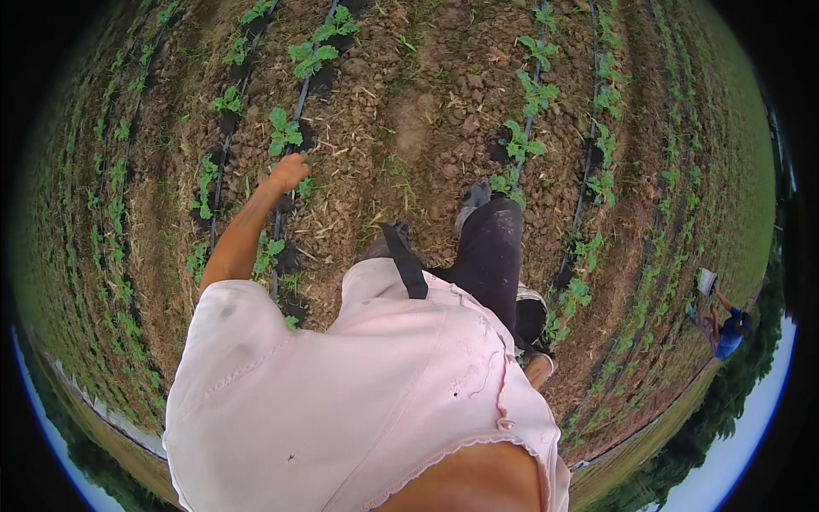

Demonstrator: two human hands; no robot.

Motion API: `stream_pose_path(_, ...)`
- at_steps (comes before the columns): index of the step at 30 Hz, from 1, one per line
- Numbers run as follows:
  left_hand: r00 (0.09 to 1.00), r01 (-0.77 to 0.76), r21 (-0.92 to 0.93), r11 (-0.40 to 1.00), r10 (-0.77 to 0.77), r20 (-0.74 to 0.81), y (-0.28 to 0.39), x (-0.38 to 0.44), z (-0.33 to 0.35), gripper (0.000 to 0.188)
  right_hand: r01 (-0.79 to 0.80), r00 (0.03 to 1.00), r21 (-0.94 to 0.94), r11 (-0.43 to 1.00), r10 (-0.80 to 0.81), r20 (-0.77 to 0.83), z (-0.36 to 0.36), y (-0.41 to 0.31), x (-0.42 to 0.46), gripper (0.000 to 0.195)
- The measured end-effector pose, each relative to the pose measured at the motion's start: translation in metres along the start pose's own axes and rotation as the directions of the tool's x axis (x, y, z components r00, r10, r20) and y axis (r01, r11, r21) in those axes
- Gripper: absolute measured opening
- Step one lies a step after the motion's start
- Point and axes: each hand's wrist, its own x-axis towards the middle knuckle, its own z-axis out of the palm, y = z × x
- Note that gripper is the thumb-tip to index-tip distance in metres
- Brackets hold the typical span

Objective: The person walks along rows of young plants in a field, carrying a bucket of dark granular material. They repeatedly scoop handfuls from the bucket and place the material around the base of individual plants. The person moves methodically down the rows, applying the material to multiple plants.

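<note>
My left hand (291, 171) reaches down with curled fingers to the row of leafy green seedlings, between one plant (283, 132) and a smaller one (304, 187). Its fingertips are hidden, so what it holds does not show. On my right side, my right hand (539, 368) is low beside a light-rimmed bucket (532, 296) with a dark inside. Shirt and bucket partly cover this hand, and its grip cannot be made out. A black drip line (302, 96) runs along the left row.
More seedling rows with drip lines (590, 147) run on both sides over cloddy brown soil (409, 128). My boot (472, 201) stands near the right row's plants (505, 185). Far right, a person in blue (728, 339) is by a pale bucket (706, 281).
</note>
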Motion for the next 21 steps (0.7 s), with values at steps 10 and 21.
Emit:
stream_pose_path(10, 0.985, 0.166, -0.070, 0.984, -0.168, -0.034, -0.071, -0.064, -0.006, 0.037, 0.011, 0.999, -0.031, 0.999, -0.009, 0.044, 0.050, -0.013, -0.001, 0.043)
stream_pose_path(21, 0.992, 0.070, 0.069, 0.995, -0.063, -0.105, -0.167, -0.013, 0.011, 0.034, -0.019, 0.997, 0.019, 1.000, 0.018, 0.072, 0.219, -0.012, -0.019, 0.044)
